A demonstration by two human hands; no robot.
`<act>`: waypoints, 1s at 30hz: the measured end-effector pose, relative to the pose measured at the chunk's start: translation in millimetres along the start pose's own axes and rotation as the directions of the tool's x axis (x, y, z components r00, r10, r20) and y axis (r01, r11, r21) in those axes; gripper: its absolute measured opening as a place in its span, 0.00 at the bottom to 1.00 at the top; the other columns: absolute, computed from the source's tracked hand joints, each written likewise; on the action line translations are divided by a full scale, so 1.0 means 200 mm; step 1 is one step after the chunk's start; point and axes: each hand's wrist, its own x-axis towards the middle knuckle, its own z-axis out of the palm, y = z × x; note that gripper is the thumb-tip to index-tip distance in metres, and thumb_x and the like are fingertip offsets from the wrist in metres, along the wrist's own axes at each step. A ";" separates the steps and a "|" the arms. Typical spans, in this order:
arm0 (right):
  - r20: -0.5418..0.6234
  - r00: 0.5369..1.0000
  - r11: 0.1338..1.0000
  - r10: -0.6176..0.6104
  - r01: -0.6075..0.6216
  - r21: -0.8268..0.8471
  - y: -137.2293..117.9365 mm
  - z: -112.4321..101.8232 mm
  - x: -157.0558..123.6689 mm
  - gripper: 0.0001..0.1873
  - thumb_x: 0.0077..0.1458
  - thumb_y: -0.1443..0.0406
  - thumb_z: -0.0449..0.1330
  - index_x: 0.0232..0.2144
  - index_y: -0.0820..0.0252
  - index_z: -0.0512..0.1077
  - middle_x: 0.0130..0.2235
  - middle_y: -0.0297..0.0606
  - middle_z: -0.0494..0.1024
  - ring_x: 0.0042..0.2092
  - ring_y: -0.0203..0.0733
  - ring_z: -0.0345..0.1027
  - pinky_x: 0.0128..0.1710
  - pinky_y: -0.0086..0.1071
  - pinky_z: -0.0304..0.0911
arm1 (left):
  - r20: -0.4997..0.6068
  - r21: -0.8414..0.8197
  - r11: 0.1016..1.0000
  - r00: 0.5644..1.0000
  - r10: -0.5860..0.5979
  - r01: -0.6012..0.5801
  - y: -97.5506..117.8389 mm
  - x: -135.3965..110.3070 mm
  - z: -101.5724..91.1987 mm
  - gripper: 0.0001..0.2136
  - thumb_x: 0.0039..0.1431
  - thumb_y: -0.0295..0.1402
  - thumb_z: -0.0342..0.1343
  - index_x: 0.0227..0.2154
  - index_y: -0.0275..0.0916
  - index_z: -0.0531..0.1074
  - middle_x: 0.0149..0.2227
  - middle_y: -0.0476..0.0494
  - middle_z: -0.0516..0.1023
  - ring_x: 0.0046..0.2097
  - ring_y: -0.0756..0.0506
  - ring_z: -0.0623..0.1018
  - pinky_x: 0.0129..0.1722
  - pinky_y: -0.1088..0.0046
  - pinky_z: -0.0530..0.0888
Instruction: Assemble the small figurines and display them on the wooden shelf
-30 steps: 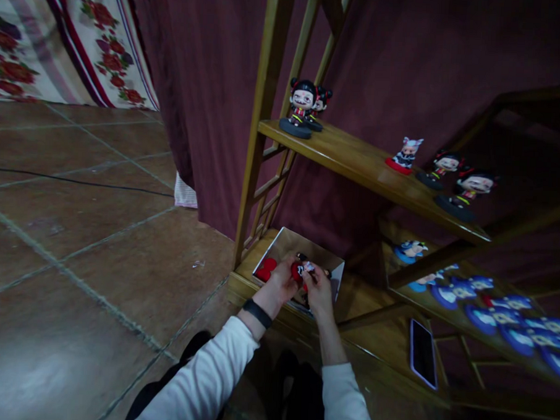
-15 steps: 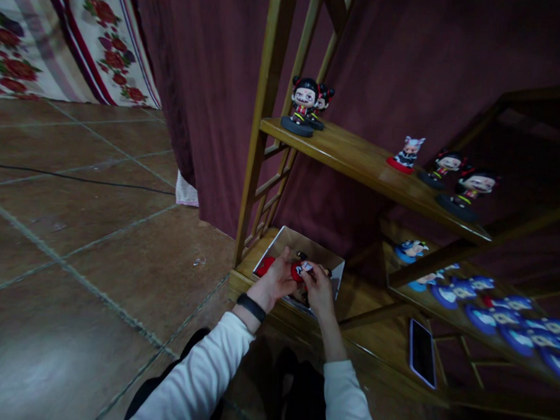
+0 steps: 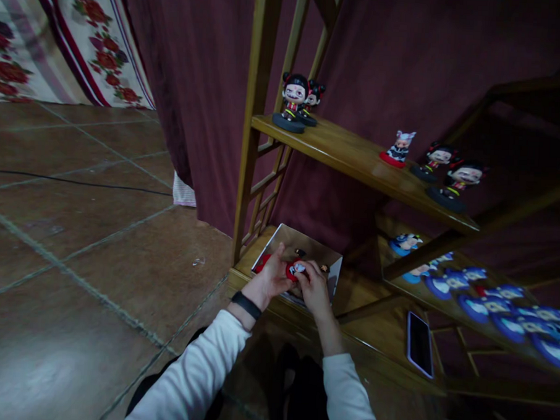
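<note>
Over an open box [image 3: 336, 280] on the lowest shelf, both of my hands meet at a small figurine [image 3: 296, 269] with a white head and a round red base. My left hand [image 3: 271, 278], with a dark band on its wrist, has its fingers against the base's left side, its thumb raised. From the right, the fingers of my right hand [image 3: 314, 289] pinch the figurine near its head. Inside the box lie other small pieces, among them a red one [image 3: 261, 263] at the left and a dark one [image 3: 300, 252] at the back; my hands partly cover them.
Above the box, a wooden shelf [image 3: 347, 152] carries several black-haired figurines [image 3: 294, 96] and a white-haired one on a red base [image 3: 398, 148]. Blue-based figurines [image 3: 482, 305] fill a lower shelf at right. A phone [image 3: 419, 344] lies right of the box.
My view has shifted slightly, so the shelves sit further left. The figurine between my hands shows more of its front, and my left thumb stands further off from it.
</note>
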 end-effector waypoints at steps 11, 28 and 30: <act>-0.113 0.983 0.962 0.146 -0.115 0.247 0.03 0.04 0.01 0.15 0.48 0.65 0.56 0.41 0.52 0.71 0.39 0.35 0.75 0.41 0.40 0.68 0.43 0.35 0.63 | -0.093 0.069 0.997 0.995 -0.023 0.030 -0.04 0.02 -0.02 0.16 0.59 0.37 0.41 0.31 0.32 0.70 0.27 0.39 0.75 0.30 0.45 0.75 0.33 0.67 0.72; -0.117 0.950 0.857 0.289 -0.202 0.475 0.07 -0.01 0.01 0.16 0.48 0.59 0.56 0.41 0.54 0.73 0.44 0.37 0.76 0.46 0.44 0.68 0.50 0.42 0.60 | -0.241 0.203 0.958 0.937 0.251 -0.204 -0.08 0.04 -0.09 0.01 0.50 0.23 0.56 0.27 0.31 0.71 0.25 0.40 0.77 0.26 0.48 0.77 0.30 0.72 0.76; -0.083 0.943 0.815 0.321 -0.230 0.532 0.06 -0.01 0.01 0.17 0.48 0.58 0.57 0.41 0.55 0.73 0.44 0.37 0.76 0.46 0.44 0.68 0.48 0.41 0.61 | -0.214 0.226 0.951 0.941 0.261 -0.212 -0.08 0.04 -0.08 0.02 0.50 0.21 0.56 0.27 0.31 0.71 0.25 0.40 0.77 0.27 0.48 0.77 0.32 0.71 0.76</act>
